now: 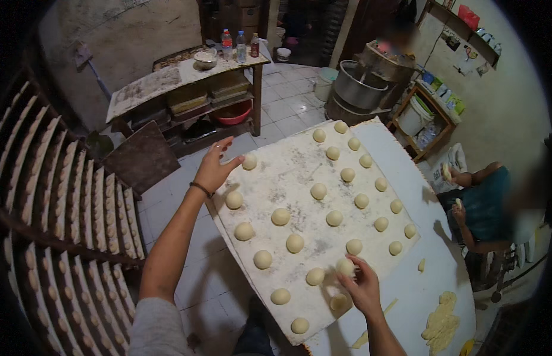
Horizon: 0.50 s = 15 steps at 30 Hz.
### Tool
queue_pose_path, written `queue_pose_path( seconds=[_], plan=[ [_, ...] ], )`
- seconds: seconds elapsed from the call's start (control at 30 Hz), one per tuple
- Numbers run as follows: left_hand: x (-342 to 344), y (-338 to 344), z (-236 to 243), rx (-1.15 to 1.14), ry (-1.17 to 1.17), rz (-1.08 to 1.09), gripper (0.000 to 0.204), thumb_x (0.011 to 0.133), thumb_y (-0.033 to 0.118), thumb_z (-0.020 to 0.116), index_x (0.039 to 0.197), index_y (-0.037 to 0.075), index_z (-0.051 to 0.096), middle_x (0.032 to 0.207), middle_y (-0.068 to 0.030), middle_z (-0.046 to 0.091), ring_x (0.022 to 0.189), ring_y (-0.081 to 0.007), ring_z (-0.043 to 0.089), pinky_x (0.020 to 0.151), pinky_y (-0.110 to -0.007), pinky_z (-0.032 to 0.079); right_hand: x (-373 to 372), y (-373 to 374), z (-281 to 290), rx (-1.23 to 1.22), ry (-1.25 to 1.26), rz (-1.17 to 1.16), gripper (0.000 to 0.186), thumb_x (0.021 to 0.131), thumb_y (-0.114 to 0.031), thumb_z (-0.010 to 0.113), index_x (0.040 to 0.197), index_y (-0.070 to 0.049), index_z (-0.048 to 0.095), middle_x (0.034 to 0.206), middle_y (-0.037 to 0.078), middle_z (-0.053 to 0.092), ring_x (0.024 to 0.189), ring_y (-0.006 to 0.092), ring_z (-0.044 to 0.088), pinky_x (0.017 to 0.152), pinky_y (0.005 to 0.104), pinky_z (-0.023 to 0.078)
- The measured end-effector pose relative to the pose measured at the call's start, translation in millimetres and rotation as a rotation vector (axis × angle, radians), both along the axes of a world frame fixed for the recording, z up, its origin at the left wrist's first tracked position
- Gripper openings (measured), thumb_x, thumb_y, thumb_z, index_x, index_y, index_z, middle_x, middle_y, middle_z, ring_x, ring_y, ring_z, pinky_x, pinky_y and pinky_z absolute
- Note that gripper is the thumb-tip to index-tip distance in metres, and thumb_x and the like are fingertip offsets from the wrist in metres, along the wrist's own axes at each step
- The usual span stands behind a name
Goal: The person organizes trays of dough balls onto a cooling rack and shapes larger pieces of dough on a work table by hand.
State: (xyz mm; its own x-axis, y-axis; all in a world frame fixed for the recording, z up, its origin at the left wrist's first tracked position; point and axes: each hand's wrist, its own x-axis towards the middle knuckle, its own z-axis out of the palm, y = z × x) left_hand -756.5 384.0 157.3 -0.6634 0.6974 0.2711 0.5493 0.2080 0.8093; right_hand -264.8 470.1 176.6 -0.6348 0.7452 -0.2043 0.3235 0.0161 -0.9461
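Observation:
A floured board [305,172] lies on the white table, with several round dough balls spread over it in loose rows. Toward the board's near right side, my right hand [364,288] grips a pale dough ball [345,267] between thumb and fingers. Just below it, a blurred, flattened-looking dough piece [338,303] sits near the board's edge. At the far left corner, my left hand [213,171] has its fingers apart. Its thumb tip is right beside another dough ball [249,161]; whether they touch I cannot tell.
Dough scraps [440,320] lie on the white table [400,178]. Racks [68,196] of dough-laden trays stand at left. A wooden bench [151,80] with bottles is behind, near a large mixer bowl [362,89]. At right, a co-worker [484,202] holds small dough pieces.

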Motion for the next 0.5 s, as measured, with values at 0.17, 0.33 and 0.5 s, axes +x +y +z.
queue_pose_path(
  seconds=[0.17, 0.33, 0.5],
  plan=[
    [13, -123, -77, 0.071, -0.224, 0.14, 0.04, 0.102, 0.024, 0.072, 0.136, 0.003, 0.066, 0.128, -0.0086, 0.069, 0.119, -0.0176, 0.063, 0.099, -0.036, 0.053, -230, 77, -26, 0.482, -0.028, 0.219, 0.049, 0.09, -0.026, 0.081, 0.133, -0.006, 0.068, 0.121, 0.016, 0.07, 0.109, 0.0276, 0.07, 0.093, 0.0386, 0.056],
    [88, -361, -317, -0.403, -0.536, 0.298, 0.034, 0.098, 0.024, 0.073, 0.123, 0.001, 0.069, 0.11, -0.0137, 0.077, 0.104, -0.0234, 0.074, 0.091, -0.036, 0.058, -272, 65, -43, 0.752, -0.077, 0.213, 0.055, 0.091, -0.027, 0.08, 0.141, -0.011, 0.065, 0.12, 0.015, 0.069, 0.109, 0.0292, 0.068, 0.09, 0.04, 0.055],
    [307, -498, -421, -1.326, -1.123, 0.089, 0.062, 0.099, 0.061, 0.061, 0.135, 0.01, 0.066, 0.128, -0.0131, 0.071, 0.115, -0.029, 0.066, 0.101, -0.047, 0.052, -71, 63, -7, 0.434, -0.008, -0.063, 0.045, 0.096, -0.013, 0.073, 0.14, -0.006, 0.065, 0.125, 0.008, 0.07, 0.104, 0.0148, 0.065, 0.09, 0.0302, 0.051]
  ],
)
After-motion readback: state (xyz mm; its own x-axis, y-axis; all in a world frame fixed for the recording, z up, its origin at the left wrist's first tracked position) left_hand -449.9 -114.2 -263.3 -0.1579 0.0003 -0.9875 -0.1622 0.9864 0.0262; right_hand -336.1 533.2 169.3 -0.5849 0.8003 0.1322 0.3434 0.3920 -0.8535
